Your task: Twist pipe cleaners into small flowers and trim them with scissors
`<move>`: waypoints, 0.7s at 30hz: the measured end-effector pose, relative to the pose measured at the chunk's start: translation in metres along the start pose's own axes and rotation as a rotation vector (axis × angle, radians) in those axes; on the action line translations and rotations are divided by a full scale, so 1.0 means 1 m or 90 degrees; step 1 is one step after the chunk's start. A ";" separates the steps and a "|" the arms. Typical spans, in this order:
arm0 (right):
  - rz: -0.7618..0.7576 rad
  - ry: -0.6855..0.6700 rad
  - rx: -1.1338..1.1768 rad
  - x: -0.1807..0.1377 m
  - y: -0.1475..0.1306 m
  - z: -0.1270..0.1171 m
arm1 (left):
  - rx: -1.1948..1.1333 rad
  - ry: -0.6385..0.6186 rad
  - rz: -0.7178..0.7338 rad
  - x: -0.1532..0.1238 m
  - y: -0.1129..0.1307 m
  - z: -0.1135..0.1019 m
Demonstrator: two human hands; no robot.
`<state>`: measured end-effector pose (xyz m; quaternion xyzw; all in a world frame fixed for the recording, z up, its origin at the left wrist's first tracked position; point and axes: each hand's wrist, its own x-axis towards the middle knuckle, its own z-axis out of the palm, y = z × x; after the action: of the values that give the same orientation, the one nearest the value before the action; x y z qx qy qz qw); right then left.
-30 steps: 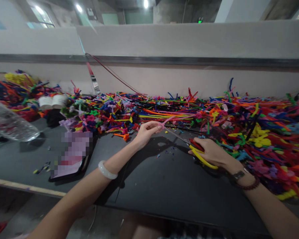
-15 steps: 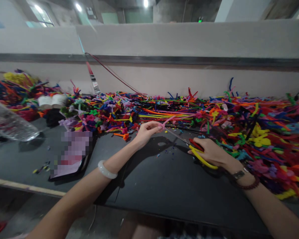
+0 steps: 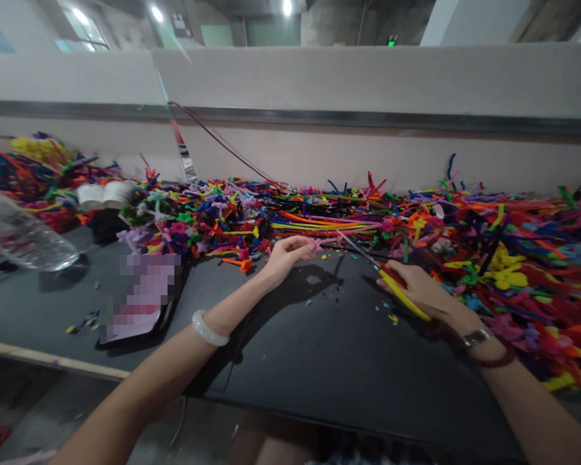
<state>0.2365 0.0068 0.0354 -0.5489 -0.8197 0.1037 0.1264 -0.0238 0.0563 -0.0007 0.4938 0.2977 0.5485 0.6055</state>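
Observation:
My left hand (image 3: pixel 286 254) is closed in a pinch on a small pink pipe-cleaner piece (image 3: pixel 317 245) just above the dark table (image 3: pixel 290 349). My right hand (image 3: pixel 419 292) grips scissors (image 3: pixel 382 274) with yellow and red handles; their metal blades point up and left toward the pink piece, a little apart from it. A white bangle sits on my left wrist, a watch and a bead bracelet on my right. Small cut scraps (image 3: pixel 392 318) lie on the table between my hands.
A long heap of coloured pipe cleaners (image 3: pixel 465 245) runs along the back of the table against a low wall. A clear plastic bottle (image 3: pixel 22 242) lies at the left, a phone (image 3: pixel 140 300) beside it, and white rolls (image 3: pixel 101 195) behind.
The long pink stem that reached from my left pinch into the heap is gone; only a short stub remains. My right hand and scissors moved slightly right and up.

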 end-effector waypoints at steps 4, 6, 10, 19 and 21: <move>0.032 -0.138 0.155 -0.004 0.000 -0.010 | 0.021 0.009 -0.024 -0.001 0.000 0.001; 0.034 -0.178 0.181 -0.006 -0.001 -0.014 | 0.032 0.026 -0.038 -0.001 0.001 0.002; 0.007 -0.227 0.170 -0.008 -0.007 -0.016 | 0.045 0.041 -0.043 -0.001 0.001 0.003; 0.031 -0.223 0.214 -0.005 -0.007 -0.006 | -0.033 0.018 -0.061 -0.001 0.000 0.003; 0.052 -0.222 0.222 -0.004 -0.004 -0.005 | -0.082 0.001 -0.086 -0.001 0.000 0.003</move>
<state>0.2362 0.0012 0.0414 -0.5254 -0.7760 0.3416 0.0714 -0.0214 0.0547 -0.0004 0.4321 0.2946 0.5249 0.6716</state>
